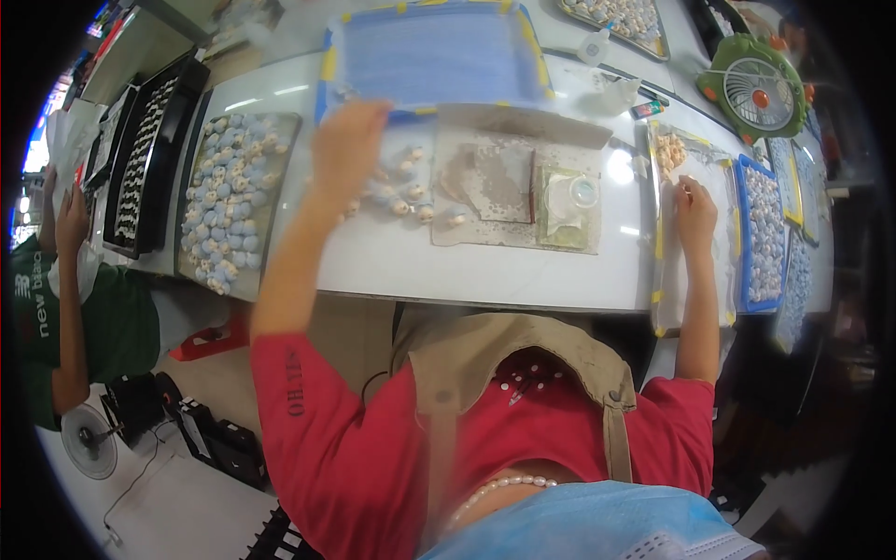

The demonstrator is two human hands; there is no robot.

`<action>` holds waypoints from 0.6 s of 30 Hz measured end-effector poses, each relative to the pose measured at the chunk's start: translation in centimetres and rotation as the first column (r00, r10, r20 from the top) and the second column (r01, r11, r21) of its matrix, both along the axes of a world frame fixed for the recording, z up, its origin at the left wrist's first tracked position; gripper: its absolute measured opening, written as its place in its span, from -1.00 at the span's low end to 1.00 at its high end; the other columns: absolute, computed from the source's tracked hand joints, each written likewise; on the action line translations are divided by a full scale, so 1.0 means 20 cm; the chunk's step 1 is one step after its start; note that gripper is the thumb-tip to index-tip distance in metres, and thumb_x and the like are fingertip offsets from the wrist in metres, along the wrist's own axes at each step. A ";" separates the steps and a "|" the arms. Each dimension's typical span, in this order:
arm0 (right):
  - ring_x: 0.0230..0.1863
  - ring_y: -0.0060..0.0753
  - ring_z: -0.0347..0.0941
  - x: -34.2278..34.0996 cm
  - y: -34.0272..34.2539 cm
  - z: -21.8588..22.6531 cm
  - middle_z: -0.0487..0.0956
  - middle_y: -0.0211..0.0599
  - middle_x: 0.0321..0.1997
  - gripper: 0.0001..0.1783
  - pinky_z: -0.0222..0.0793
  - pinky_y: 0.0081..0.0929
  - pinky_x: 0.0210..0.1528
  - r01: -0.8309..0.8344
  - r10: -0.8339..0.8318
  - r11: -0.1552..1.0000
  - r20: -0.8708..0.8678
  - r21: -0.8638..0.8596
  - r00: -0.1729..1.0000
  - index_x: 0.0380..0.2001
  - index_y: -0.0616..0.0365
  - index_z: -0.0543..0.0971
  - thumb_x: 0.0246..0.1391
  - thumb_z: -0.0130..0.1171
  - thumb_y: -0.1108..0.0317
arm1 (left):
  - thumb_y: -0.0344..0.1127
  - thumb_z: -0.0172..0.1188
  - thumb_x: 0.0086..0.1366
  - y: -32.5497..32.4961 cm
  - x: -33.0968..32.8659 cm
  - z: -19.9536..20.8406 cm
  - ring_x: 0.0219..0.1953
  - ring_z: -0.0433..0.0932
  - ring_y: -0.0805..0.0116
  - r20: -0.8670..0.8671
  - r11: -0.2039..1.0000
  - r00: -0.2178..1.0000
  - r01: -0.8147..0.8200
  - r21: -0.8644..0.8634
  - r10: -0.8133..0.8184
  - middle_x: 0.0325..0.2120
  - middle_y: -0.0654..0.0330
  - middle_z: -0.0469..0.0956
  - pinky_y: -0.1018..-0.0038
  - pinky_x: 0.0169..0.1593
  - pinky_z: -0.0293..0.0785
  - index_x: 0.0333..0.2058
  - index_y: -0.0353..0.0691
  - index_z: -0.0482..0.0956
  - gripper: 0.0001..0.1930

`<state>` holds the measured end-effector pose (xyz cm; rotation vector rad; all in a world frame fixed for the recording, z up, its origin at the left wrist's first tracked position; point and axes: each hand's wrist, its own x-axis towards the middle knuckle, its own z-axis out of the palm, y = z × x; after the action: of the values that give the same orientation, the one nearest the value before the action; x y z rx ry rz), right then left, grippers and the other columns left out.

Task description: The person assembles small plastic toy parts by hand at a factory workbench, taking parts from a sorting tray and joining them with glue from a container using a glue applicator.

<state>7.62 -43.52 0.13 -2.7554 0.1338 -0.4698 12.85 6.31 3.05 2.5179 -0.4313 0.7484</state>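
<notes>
My left hand (348, 140) is raised and motion-blurred over the white table, just in front of the blue-lined tray (434, 56) edged with yellow tape. Below it, a few small cream figurines (403, 196) lie loose on the table. My right hand (695, 207) rests on the clear tray (665, 280) with yellow taped edges at the right, its fingertips pointing towards a small heap of cream figurines (667, 149) at the tray's far end. Whether either hand holds a piece is not visible.
A metal tray (280, 149) of blue and cream figurines lies at the left, and beyond it a black tray (145, 159). A cardboard mat (523, 131) holds a stained cloth and a clear cup (583, 191). At the right are a blue tray (761, 233) and a green fan (756, 89). A co-worker in green (93, 327) sits at the left.
</notes>
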 end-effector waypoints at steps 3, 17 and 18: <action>-0.21 -0.07 0.45 0.02 -0.02 0.02 0.52 -0.07 -0.21 -0.73 0.33 -0.31 -0.11 0.048 -0.053 0.997 -0.103 -0.057 0.993 -0.20 0.13 0.55 0.05 0.02 0.29 | -0.37 0.17 0.06 0.08 0.31 0.02 -0.45 0.51 0.29 -0.508 0.992 0.861 0.082 0.092 -0.025 -0.50 0.14 0.55 0.46 -0.31 0.41 -0.31 -0.23 0.58 -0.82; -0.18 -0.53 0.42 -0.22 0.36 0.21 0.51 -0.28 -0.13 -0.60 0.30 -0.61 -0.08 -0.026 0.181 0.325 -0.035 0.945 0.983 0.00 0.29 0.43 0.07 0.08 0.39 | -0.42 0.13 0.06 -0.07 0.21 0.01 -0.38 0.48 0.47 -0.470 0.705 0.835 -0.149 -0.693 -0.286 -0.43 0.23 0.52 0.56 -0.34 0.39 -0.35 -0.21 0.58 -0.85; -0.18 -0.52 0.42 -0.23 0.42 0.26 0.51 -0.27 -0.14 -0.60 0.31 -0.61 -0.09 -0.008 0.199 0.313 -0.057 0.950 0.978 -0.01 0.30 0.43 0.06 0.08 0.40 | -0.42 0.11 0.10 -0.12 0.11 0.01 -0.38 0.49 0.49 -0.431 0.585 0.807 -0.135 -0.800 -0.404 -0.44 0.25 0.52 0.59 -0.35 0.39 -0.31 -0.23 0.56 -0.84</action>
<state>3.12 -35.20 5.26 -1.5513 0.1909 -0.0339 15.07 4.00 3.16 1.6447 -0.0268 0.0100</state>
